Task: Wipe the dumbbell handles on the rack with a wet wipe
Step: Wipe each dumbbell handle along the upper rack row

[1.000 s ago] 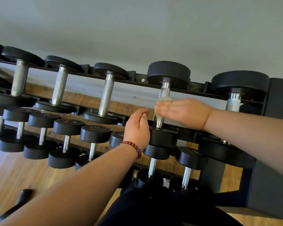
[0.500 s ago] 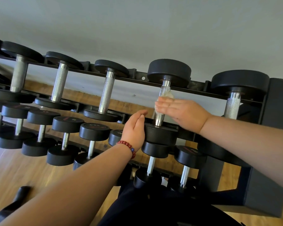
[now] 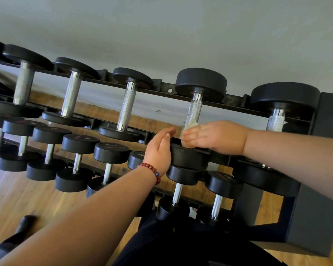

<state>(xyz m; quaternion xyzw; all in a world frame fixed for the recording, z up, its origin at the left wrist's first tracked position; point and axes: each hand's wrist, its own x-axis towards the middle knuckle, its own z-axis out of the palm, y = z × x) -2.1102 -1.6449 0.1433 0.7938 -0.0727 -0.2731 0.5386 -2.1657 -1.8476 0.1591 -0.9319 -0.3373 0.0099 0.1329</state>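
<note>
A black rack (image 3: 169, 90) carries rows of black dumbbells with knurled steel handles. On the top row, my right hand (image 3: 215, 136) wraps a whitish wet wipe (image 3: 191, 124) round the lower end of the fourth dumbbell's handle (image 3: 195, 110), just above its near head (image 3: 188, 159). The wipe peeks out above and below my fingers. My left hand (image 3: 159, 148), with a red bead bracelet at the wrist, lies flat with straight fingers against the left side of that near head.
Neighbouring top-row handles stand to the left (image 3: 126, 110) and right (image 3: 276, 120). Smaller dumbbells (image 3: 111, 152) fill the lower rows. The rack's dark end panel (image 3: 315, 227) is at the right. Below lies a wood floor (image 3: 17, 198), and a grey wall rises behind.
My right hand has slid the wipe down the handle, from its middle to just above the near head. My left hand has stayed on that head.
</note>
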